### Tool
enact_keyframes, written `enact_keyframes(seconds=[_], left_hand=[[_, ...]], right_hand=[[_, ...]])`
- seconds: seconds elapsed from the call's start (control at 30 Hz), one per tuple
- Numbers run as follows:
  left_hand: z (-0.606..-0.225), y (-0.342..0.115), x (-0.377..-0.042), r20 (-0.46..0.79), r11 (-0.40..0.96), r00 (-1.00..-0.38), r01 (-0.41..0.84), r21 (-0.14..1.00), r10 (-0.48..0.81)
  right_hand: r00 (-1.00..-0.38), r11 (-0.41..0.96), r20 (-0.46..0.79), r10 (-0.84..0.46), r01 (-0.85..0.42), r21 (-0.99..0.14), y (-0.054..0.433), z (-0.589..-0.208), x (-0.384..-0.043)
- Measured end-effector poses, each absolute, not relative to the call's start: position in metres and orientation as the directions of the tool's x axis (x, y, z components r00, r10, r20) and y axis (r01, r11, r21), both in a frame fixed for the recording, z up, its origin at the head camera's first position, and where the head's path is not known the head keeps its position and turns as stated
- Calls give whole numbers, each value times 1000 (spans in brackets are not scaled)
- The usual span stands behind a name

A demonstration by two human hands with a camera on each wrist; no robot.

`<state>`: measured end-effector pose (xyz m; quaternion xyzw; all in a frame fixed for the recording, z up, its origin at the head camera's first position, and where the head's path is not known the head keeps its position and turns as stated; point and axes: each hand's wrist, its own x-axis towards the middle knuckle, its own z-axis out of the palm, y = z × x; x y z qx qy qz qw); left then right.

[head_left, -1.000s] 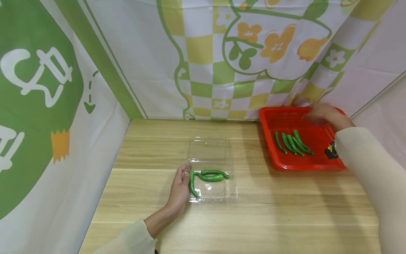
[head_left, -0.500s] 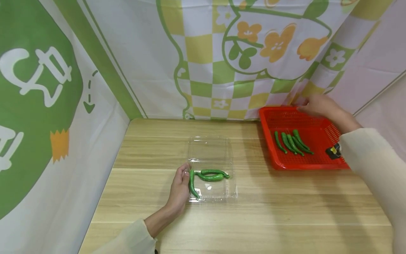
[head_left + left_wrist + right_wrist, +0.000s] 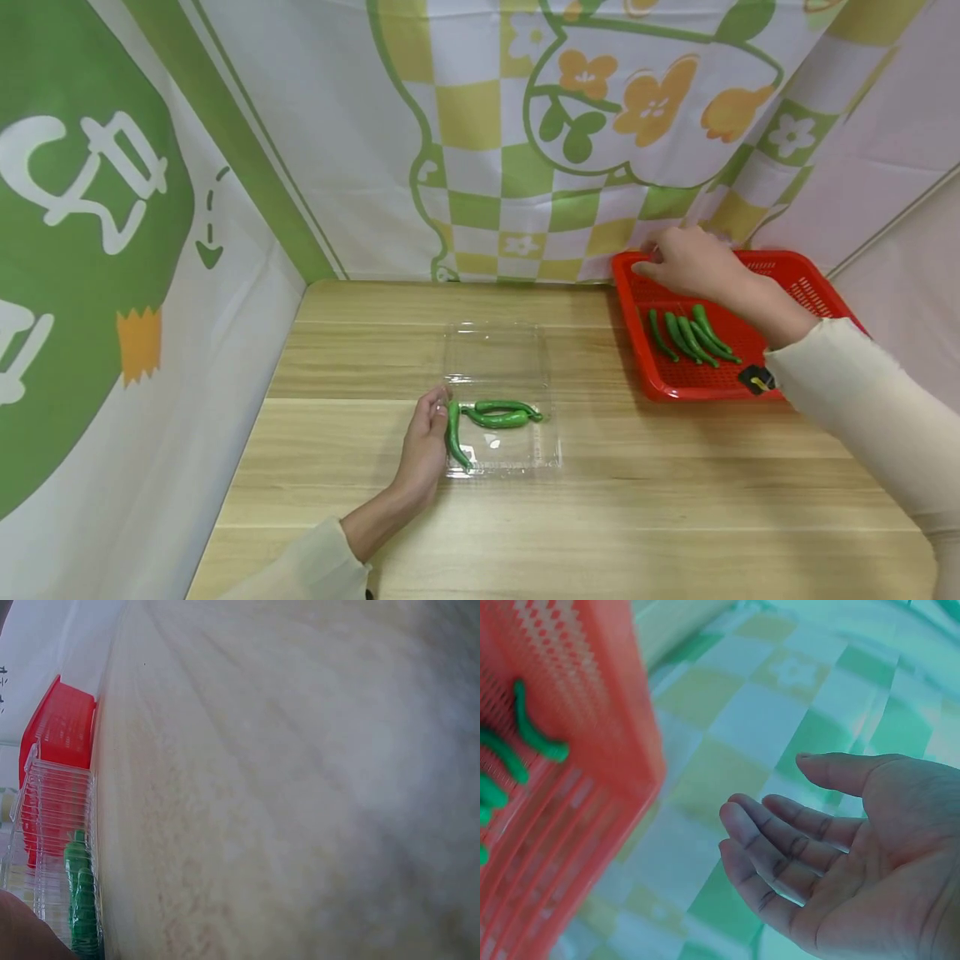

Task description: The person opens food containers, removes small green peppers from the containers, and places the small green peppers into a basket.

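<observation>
A clear plastic clamshell box (image 3: 510, 454) lies with its lid spread back on the table, holding three green chili peppers (image 3: 501, 419). My left hand (image 3: 426, 446) grips the box's left side, its thumb beside the upright pepper. Through the box's ribbed wall, green peppers (image 3: 81, 896) show in the left wrist view. Over the back rim of a red plastic basket (image 3: 712, 393) hovers my right hand (image 3: 693, 262). In the right wrist view its fingers (image 3: 787, 844) are loosely bent, with nothing held. Several green chili peppers (image 3: 688, 337) lie inside the basket.
The basket stands at the table's back right, against a patterned curtain (image 3: 502, 192). A small black object with a yellow mark (image 3: 756, 380) shows at my right cuff. Wood tabletop (image 3: 585, 533) extends in front of the box, and curtain also covers the left side.
My right hand has swung left along the basket's back rim, away from its right part. The left hand, the box and the peppers have stayed in place.
</observation>
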<state>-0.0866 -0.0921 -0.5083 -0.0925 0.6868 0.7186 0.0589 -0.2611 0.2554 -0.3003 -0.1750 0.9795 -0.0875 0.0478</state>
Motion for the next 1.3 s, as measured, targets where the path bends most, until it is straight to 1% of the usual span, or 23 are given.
enact_keyframes(seconds=[0.2, 0.37, 0.63, 0.97, 1.23, 1.3], left_hand=[[-508, -92, -87, -217, -48, -975, -215, 975, -41], [-509, -93, -86, -213, -52, -976, -211, 976, -35], [-508, -93, -85, -205, -48, -979, -204, 978, -21], [-511, -93, -86, -199, -51, -980, -198, 979, -25], [-511, -93, -86, -199, -56, -979, -197, 979, -40], [-510, -93, -87, -193, -53, -980, -191, 980, -39]], right_hand=[[-904, 886, 2, -427, -419, -199, 224, -310, -243], [-875, 855, 18, -484, -477, -202, 203, -320, -228], [-813, 793, 4, -583, -570, -217, 174, -340, -206], [-743, 725, -39, -669, -640, -255, 145, -358, -187], [-677, 670, -57, -734, -707, -228, 126, -372, -176], [-669, 665, -68, -740, -711, -229, 121, -377, -173]])
